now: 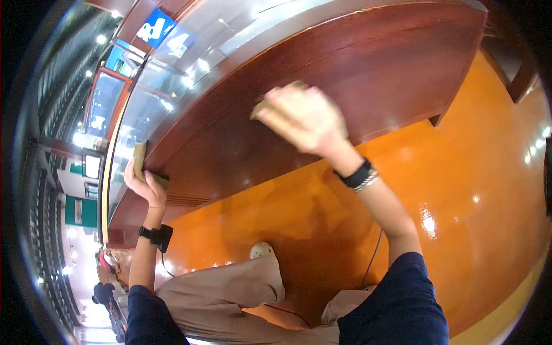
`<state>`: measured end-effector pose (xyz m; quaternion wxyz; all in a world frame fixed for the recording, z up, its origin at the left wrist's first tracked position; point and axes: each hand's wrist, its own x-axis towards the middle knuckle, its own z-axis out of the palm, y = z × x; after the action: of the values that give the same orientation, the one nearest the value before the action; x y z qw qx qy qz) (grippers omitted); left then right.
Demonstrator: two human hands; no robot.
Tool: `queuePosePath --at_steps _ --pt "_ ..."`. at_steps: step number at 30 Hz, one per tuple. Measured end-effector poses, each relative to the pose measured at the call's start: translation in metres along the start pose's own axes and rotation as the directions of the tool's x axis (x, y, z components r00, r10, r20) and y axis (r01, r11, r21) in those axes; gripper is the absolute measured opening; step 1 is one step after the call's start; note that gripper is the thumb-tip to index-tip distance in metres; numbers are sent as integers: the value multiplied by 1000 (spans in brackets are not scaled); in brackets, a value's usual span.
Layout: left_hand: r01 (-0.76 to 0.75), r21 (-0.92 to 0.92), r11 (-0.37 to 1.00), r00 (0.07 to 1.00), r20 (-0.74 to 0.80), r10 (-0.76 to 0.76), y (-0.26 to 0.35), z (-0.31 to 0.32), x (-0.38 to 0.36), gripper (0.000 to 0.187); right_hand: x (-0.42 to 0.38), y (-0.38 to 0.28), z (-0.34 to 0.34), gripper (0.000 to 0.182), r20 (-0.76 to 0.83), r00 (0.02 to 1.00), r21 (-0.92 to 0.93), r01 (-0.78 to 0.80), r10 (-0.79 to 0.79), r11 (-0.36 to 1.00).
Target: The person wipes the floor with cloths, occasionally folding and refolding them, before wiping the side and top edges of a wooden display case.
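Note:
My right hand (310, 118), smeared by motion, is over the dark reddish wood panel. It has an olive-brown cloth (263, 108) under its fingers, mostly hidden by the hand. At the panel's left end, my left hand (144, 184) grips another olive-brown cloth (139, 156) by the corner where the wood meets the glass. Part of that cloth hangs past the fingers against the wood panel (230, 144). Whether the two cloths are separate pieces is my reading; they show apart.
A glass top (230, 49) with reflections runs along the panel's upper edge, with a blue sign (155, 27) behind it. Glossy orange floor (460, 184) spreads below. A cable (372, 259) hangs near my right arm. My shoe (263, 250) stands close to the panel.

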<state>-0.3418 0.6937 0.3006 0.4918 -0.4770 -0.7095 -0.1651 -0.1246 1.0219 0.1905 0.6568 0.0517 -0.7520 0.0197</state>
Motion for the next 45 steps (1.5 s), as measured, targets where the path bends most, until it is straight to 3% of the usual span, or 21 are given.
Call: queuePosePath --at_steps 2,3,4,6,9,12,15,16,18,21,22,23,24,25,28,30,34,36,40,43,45 --pt "-8 -33 999 1000 3 8 1 0 0 44 10 24 -24 22 -39 967 -65 -254 252 965" --pt "5 -20 1000 1000 1 -5 2 2 -1 44 7 44 -32 21 -136 971 -256 -225 196 940" --pt "11 -13 1000 1000 -13 -11 4 3 -1 45 3 65 -39 24 -290 940 -313 -273 183 910" --pt "8 16 1000 998 -55 -7 8 3 -3 45 -2 94 -67 43 -423 875 -290 -378 236 879" --pt "9 13 1000 997 -80 -8 14 4 -2 46 -9 111 -82 44 -639 647 -185 -654 415 734" --pt "14 34 999 997 -80 -11 16 5 -1 48 -14 101 -76 45 -685 495 -138 -808 534 572" --pt "-134 110 985 982 -120 147 30 15 5 54 -1 85 -61 45 -671 492 -105 -804 555 586" --pt "-168 57 984 977 -124 174 42 21 13 54 5 77 -53 45 -671 490 -97 -801 556 590" --pt "-200 -40 979 975 -103 196 96 33 39 53 11 67 -55 45 -613 660 -166 -646 435 745" --pt "-169 30 985 980 -97 171 172 55 60 53 15 62 -52 43 -597 702 -200 -600 389 774" --pt "-187 49 981 968 -159 193 187 69 57 52 18 62 -52 43 -595 718 -211 -573 361 792" --pt "-195 57 979 973 -118 200 205 76 54 51 19 64 -53 42 -612 709 -217 -575 349 789" --pt "-266 79 961 957 144 253 220 73 55 44 18 66 -54 41 -610 705 -230 -594 361 771" --pt "-399 125 908 916 18 400 222 90 38 43 17 67 -56 42 -585 721 -249 -596 372 764" --pt "-595 -58 802 782 187 594 202 102 -20 48 13 63 -51 46 -559 728 -271 -613 397 743" --pt "-770 -47 636 591 324 739 156 104 -64 50 9 64 -49 50 -573 712 -276 -634 406 723" --pt "-849 -271 454 259 537 803 40 61 -106 54 5 68 -53 56 -510 755 -263 -594 413 760" --pt "-865 -289 409 200 548 812 -21 32 -107 51 12 65 -54 51 -496 791 -298 -543 358 785" --pt "-834 -219 507 281 622 731 -84 -18 -90 39 27 63 -50 44 -524 807 -291 -472 274 832" --pt "-744 -47 666 570 474 671 -96 -26 -75 22 51 48 -35 39 -595 775 -255 -433 213 864" --pt "-710 68 701 683 309 662 -93 -12 -64 20 61 27 -18 37 -569 805 -275 -378 168 884"
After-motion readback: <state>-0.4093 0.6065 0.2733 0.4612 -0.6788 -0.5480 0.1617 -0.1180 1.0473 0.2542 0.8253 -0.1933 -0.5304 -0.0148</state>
